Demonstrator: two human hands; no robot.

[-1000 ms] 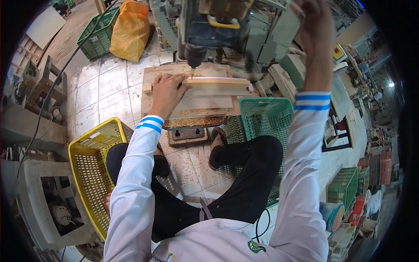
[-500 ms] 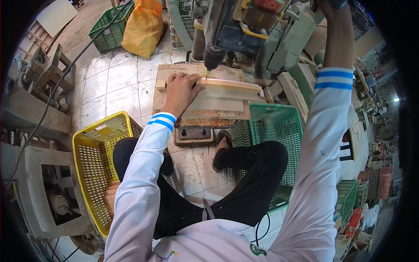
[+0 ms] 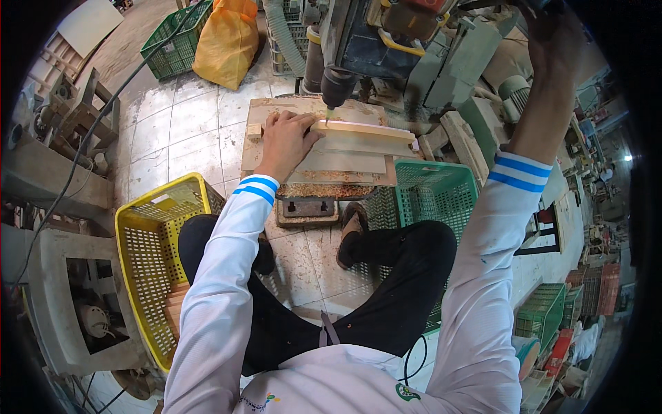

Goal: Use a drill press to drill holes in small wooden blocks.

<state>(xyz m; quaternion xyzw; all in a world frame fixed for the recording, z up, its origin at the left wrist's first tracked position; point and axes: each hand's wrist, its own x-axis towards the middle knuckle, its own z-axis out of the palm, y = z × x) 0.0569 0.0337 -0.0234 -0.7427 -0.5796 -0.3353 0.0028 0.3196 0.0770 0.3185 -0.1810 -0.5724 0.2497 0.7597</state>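
My left hand [image 3: 285,143] presses a pale wooden strip [image 3: 365,130] against a board on the drill press table, its fingers curled over the strip near the left end. Just right of those fingers, the drill bit [image 3: 328,116] points down at the strip from the dark chuck [image 3: 338,87]. Whether its tip touches the wood is hard to make out. My right arm is raised to the upper right, where my right hand [image 3: 552,38] is closed round the end of the drill press's dark handle; its fingers are partly lost in shadow. Flat boards [image 3: 345,163] lie under the strip, with wood shavings along the table's front.
A yellow crate [image 3: 148,238] holding wooden pieces stands by my left leg, and a green crate [image 3: 434,186] by my right. Beyond the table are an orange sack [image 3: 226,48], another green crate [image 3: 172,45] and a grey hose [image 3: 286,41]. Machinery crowds the right side.
My right hand and forearm have swung outward to the right, and the chuck sits slightly higher. My left hand and the wooden strip have stayed nearly in place.
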